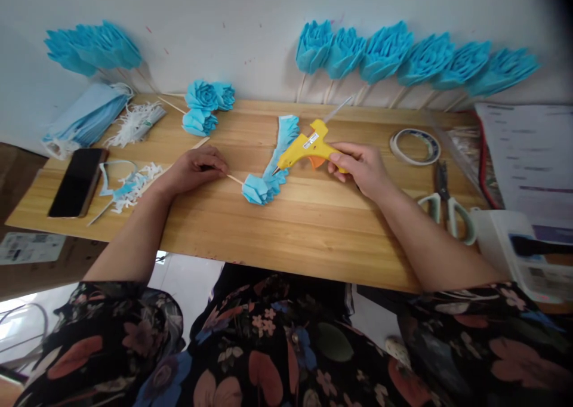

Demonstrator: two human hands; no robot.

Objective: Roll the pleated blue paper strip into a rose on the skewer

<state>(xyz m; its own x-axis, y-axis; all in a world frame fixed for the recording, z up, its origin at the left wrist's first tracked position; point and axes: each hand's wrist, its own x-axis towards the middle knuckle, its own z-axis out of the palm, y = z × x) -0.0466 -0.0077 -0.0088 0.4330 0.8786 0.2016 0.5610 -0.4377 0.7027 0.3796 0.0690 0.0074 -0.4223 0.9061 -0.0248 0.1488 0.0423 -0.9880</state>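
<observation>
My left hand (197, 169) pinches a thin wooden stick (235, 180) low over the table. At the stick's right end is a partly rolled blue flower (256, 190), with a blue fringed strip (285, 137) stretching up and away from it. My right hand (362, 167) is wrapped round the handle of a yellow glue gun (308, 147). The gun's nozzle points down and left, close to where the strip meets the flower. A clear glue stick (338, 108) sticks out of the gun's back.
Blue flowers on sticks lean against the wall (264, 55) at left and right. Smaller flowers (201, 96) lie at the back. Masks (89, 117), white loops (136, 123) and a phone (77, 183) are left; tape (415, 147), scissors (444, 199) and a plastic box (501, 240) are right.
</observation>
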